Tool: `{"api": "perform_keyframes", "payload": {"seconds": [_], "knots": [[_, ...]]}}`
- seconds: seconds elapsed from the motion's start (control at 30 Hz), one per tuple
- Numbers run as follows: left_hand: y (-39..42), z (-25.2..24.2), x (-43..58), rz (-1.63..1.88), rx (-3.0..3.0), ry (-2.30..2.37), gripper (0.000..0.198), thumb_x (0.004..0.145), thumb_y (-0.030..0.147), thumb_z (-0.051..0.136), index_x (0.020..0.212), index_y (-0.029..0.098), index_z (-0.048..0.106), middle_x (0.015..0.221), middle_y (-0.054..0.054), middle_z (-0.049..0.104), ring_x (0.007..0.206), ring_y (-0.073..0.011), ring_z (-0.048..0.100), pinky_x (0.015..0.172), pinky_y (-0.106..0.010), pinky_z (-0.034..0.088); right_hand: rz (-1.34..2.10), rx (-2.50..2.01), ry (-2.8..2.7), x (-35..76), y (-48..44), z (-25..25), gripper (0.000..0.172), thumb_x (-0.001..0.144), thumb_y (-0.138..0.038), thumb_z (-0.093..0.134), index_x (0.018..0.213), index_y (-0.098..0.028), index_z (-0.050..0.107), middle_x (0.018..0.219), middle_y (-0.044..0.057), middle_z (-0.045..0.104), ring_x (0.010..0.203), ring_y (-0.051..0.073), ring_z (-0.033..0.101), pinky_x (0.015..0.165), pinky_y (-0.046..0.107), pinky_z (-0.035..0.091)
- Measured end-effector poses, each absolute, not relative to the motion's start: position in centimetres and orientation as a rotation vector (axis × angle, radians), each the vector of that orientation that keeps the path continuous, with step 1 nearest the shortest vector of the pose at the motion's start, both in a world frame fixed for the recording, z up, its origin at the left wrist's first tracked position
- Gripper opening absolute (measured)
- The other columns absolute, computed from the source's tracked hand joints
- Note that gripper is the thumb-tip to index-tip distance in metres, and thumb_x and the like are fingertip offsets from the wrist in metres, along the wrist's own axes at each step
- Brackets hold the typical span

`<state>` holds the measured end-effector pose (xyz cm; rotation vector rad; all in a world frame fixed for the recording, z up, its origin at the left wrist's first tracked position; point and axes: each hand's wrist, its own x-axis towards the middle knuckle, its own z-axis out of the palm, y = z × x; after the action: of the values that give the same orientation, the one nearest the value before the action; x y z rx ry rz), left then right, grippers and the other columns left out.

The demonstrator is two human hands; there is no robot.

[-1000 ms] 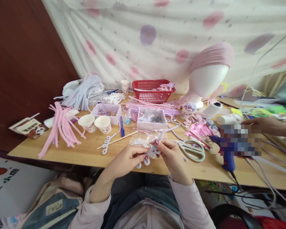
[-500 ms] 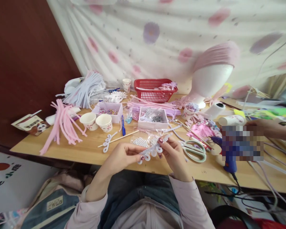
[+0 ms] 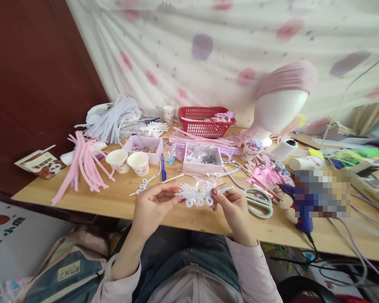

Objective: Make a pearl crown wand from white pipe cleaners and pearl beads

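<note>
A white pipe-cleaner strip with a row of curled loops (image 3: 200,201) is stretched level above the table's front edge. My left hand (image 3: 154,205) pinches its left end between thumb and fingers. At the other end, my right hand (image 3: 235,207) grips it the same way, a short tail sticking out past the fingers. Right behind the strip lies a clear bag of white pearl beads (image 3: 187,187), partly covered by it. Beyond my left hand sits another small looped pipe-cleaner piece (image 3: 144,183). Green-handled scissors (image 3: 259,203) lie close to my right hand.
Paper cups (image 3: 138,164), a blue pen (image 3: 163,167), bead boxes (image 3: 203,167) and a red basket (image 3: 205,131) stand behind. Pink pipe cleaners (image 3: 82,168) spread at left. Rightward are a blue glue gun (image 3: 304,221), cords and a white head form (image 3: 281,110).
The looped strip has turned from slanting to nearly level, with both hands shifting slightly. Another person's hand at the right has left the view.
</note>
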<state>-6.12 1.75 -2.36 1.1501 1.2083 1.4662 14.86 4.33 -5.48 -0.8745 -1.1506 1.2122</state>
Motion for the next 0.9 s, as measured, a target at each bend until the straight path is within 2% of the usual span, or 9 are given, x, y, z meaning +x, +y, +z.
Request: {"api": "perform_keyframes", "payload": {"seconds": [0.2,0.53,0.73,0.9], "knots": [[1.5,-2.8,-6.3,1.531,1.410,1.244,0.012,0.070,0.014,0.079,0.077,0.023,0.081,0.082,-0.003,0.078,0.076,-0.0163,0.073,0.070,-0.020,0.059,1.190,-0.892,-1.166,14.5,4.0,-4.9,0.019,0.081,-0.033,0.076,0.071,-0.019,0.070,0.058,0.000,0.066,0.049,0.012,0.056,0.048,0.025,0.046],[1.7,-2.8,-6.2,1.536,1.218,1.181,0.010,0.069,0.014,0.080,0.077,0.019,0.077,0.081,-0.003,0.078,0.073,-0.0145,0.072,0.070,-0.020,0.059,1.146,-0.975,-1.181,14.4,3.6,-4.3,0.020,0.077,-0.034,0.078,0.066,-0.019,0.070,0.057,0.000,0.066,0.053,0.013,0.058,0.051,0.025,0.045],[3.3,-2.2,-5.2,1.693,0.932,1.066,0.029,0.063,0.011,0.083,0.090,0.015,0.074,0.083,-0.005,0.078,0.079,-0.0148,0.072,0.076,-0.023,0.058,1.195,-0.996,-1.174,13.9,3.3,-4.3,0.024,0.076,-0.037,0.079,0.064,-0.019,0.069,0.055,0.002,0.068,0.052,0.014,0.059,0.052,0.026,0.047],[4.1,-2.1,-2.9,1.796,0.469,0.964,0.036,0.059,0.016,0.087,0.092,0.015,0.071,0.090,-0.004,0.077,0.076,-0.0110,0.071,0.065,-0.017,0.055,1.228,-1.041,-1.204,12.9,3.2,-4.7,0.025,0.076,-0.039,0.078,0.065,-0.018,0.070,0.060,0.004,0.071,0.053,0.014,0.059,0.054,0.026,0.048]]}}
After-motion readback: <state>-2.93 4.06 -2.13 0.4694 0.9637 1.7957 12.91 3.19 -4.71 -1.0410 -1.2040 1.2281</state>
